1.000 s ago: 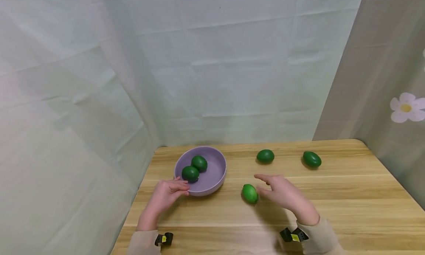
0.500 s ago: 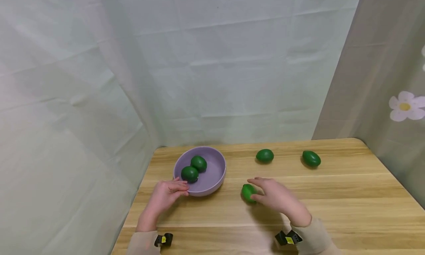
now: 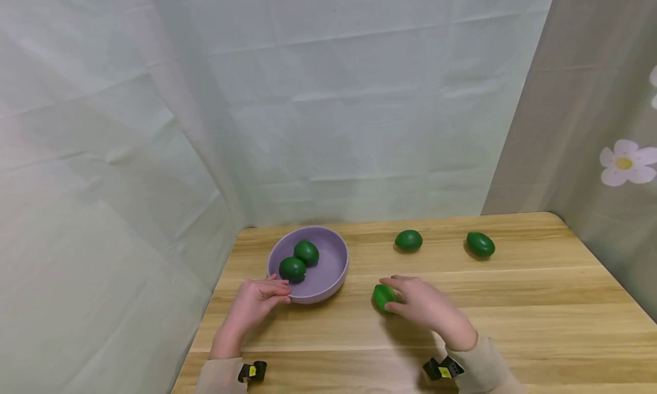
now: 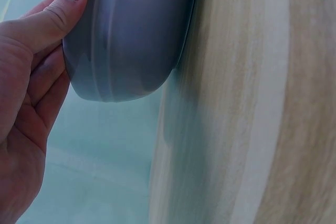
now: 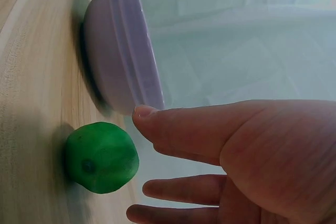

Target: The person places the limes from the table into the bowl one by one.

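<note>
At the near left rim of a purple bowl (image 3: 328, 268), my left hand (image 3: 256, 303) pinches the edge between thumb and fingers. The left wrist view shows the thumb outside the bowl wall (image 4: 131, 30). Two dark green oval fruits lie touching in the bowl, one fruit (image 3: 292, 269) nearer me and the other fruit (image 3: 307, 252) behind it. My right hand (image 3: 423, 305) hovers just over a bright green lime (image 3: 382, 297) on the table. From the right wrist, its fingers are extended and spread, with a gap to the lime (image 5: 102, 157).
Two more dark green fruits lie at the back of the wooden table (image 3: 539, 280): one fruit (image 3: 408, 240) right of the bowl, another fruit (image 3: 480, 244) farther right. Pale cloth (image 3: 359, 126) hangs behind and on the left; a flower-printed cloth (image 3: 626, 163) hangs on the right.
My right hand has moved left and now partly covers the lime in the head view. The left hand keeps its place on the bowl, and the fruits have not moved.
</note>
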Tool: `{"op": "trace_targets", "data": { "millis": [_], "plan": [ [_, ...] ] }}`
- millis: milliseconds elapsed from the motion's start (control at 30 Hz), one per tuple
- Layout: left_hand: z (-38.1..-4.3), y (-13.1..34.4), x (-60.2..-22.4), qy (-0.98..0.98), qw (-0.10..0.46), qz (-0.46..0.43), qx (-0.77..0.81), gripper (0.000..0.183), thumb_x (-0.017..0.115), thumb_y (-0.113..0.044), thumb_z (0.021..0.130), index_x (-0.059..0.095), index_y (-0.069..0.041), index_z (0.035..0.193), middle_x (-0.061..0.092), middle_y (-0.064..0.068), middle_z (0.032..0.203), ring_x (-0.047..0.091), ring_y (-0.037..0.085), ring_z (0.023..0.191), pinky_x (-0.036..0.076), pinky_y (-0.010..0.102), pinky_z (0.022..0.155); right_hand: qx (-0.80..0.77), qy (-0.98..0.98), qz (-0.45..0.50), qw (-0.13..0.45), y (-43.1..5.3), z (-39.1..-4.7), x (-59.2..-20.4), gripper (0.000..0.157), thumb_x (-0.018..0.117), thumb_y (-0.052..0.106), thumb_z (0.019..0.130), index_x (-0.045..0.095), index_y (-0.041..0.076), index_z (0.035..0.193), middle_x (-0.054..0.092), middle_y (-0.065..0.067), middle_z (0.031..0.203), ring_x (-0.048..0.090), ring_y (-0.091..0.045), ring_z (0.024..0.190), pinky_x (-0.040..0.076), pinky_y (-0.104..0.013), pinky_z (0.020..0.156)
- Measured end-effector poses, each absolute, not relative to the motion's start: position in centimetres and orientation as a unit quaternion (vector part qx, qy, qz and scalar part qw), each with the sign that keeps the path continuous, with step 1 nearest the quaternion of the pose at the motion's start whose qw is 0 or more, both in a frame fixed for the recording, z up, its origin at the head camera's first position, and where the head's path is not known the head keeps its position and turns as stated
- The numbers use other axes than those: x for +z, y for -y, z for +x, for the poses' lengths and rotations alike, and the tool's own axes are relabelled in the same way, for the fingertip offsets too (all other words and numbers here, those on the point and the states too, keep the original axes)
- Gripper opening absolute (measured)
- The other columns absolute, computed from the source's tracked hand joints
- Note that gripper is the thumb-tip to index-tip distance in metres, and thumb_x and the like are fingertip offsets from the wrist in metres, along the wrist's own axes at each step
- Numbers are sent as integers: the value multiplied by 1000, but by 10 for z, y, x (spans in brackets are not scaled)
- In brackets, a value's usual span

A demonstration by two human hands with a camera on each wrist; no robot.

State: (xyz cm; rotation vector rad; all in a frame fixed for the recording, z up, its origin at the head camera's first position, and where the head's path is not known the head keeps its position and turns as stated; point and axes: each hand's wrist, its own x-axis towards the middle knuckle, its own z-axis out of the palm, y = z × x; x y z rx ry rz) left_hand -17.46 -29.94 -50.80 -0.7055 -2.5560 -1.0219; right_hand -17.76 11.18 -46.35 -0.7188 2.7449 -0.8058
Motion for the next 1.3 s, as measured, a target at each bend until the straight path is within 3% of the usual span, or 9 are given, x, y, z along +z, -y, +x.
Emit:
{"op": "trace_targets", "data": {
  "millis": [133, 500, 800, 1133, 1300],
  "plan": [
    [-175, 299, -509, 889, 156, -249, -351, 15, 94, -7, 76, 87, -10, 89, 82, -4, 99, 78, 30, 107, 53, 49, 110, -268, -924, -257, 92, -111, -177, -466, 52, 82, 19, 97, 65, 5, 145, 65, -21, 144, 61, -43, 134, 50, -62, 115],
    [-173, 300, -506, 893, 144, -236, -354, 14, 93, -7, 77, 87, -8, 90, 82, -2, 100, 76, 39, 111, 52, 52, 110, -263, -922, -274, 79, -107, -177, -468, 52, 82, 16, 96, 66, 4, 144, 67, -22, 140, 65, -42, 129, 53, -61, 112],
    [-175, 300, -507, 893, 148, -241, -350, 15, 94, -7, 76, 87, -9, 89, 83, -1, 100, 78, 29, 109, 51, 45, 112, -265, -922, -268, 85, -105, -176, -470, 53, 83, 15, 95, 66, 5, 144, 67, -22, 140, 66, -40, 126, 56, -60, 109],
    [-175, 299, -507, 893, 142, -241, -353, 14, 93, -8, 78, 87, -10, 91, 82, -5, 101, 77, 28, 111, 52, 49, 113, -259, -923, -272, 83, -105, -177, -473, 53, 84, 12, 94, 67, 5, 143, 69, -19, 139, 67, -38, 126, 57, -59, 108],
    [-175, 299, -506, 893, 139, -235, -358, 16, 93, -7, 78, 87, -8, 92, 82, -2, 101, 76, 35, 112, 52, 53, 112, -257, -921, -282, 75, -105, -177, -475, 52, 84, 9, 93, 67, 5, 142, 70, -17, 138, 68, -38, 126, 58, -58, 107]
  ]
}}
